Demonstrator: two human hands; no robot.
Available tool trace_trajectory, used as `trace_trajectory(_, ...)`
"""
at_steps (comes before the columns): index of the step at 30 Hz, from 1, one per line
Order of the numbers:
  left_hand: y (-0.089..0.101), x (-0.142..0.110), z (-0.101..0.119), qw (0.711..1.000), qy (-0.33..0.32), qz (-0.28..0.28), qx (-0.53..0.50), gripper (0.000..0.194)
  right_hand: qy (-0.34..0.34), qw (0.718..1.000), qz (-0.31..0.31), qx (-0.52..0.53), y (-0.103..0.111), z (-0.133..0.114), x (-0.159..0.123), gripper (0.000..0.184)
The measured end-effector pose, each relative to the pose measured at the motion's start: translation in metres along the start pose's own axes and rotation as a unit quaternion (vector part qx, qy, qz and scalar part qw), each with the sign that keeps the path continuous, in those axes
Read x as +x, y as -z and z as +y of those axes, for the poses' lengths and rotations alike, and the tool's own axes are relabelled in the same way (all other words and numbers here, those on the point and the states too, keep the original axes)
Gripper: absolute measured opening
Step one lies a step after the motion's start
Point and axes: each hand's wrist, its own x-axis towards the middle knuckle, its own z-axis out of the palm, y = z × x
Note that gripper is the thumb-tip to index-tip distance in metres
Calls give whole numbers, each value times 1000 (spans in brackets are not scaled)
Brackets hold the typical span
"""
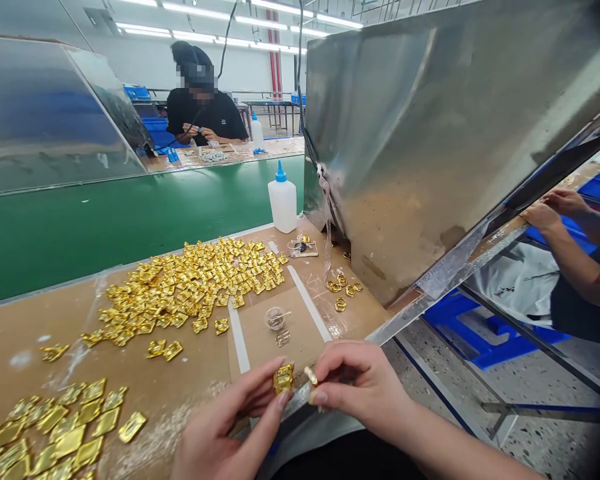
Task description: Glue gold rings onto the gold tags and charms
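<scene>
Near the table's front edge, my left hand (245,420) pinches a small gold rectangular piece (283,378) between thumb and fingers. Just to its right, my right hand (363,383) grips a short whitish stick (310,375), its tip pointing toward the gold piece with a small gap between them. What the stick is exactly, I cannot make out. Beyond the hands, a small clear round cup (275,320) sits on a cardboard sheet (253,333) edged with white tape. A large pile of similar gold pieces (195,283) spreads to the left, and another group (70,427) lies at the lower left.
A white squeeze bottle (283,205) with a blue cap stands at the back. Gold rings (341,304) lie beside a large metal hood (430,153) on the right. Past a green belt (205,200), another person (205,110) works; a co-worker's hands (550,210) show at right.
</scene>
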Motion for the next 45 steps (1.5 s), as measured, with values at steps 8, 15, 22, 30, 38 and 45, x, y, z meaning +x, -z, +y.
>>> trace_trajectory(8, 3, -2, -9, 996, -71, -13, 58, 36, 90, 969, -106, -203, 6, -17, 1, 8)
trace_trajectory(15, 0, -5, -14, 981, -160, -20, 110, 50, 159, 941, -118, -273, 1, -5, 2, 14)
trace_trajectory(22, -1, -7, -13, 960, -216, -15, 179, 51, 238, 897, -129, -350, -2, -3, 8, 21)
trace_trajectory(30, -1, -11, -15, 942, -254, -26, 219, 50, 217, 911, -133, -325, -4, -5, 8, 19)
trace_trajectory(38, -1, -10, -14, 940, -261, -24, 219, 42, 220, 918, -138, -300, -6, -3, 9, 18)
trace_trajectory(45, -1, -12, -16, 952, -247, -5, 184, 40, 127, 974, -72, -174, -9, 5, 8, 28)
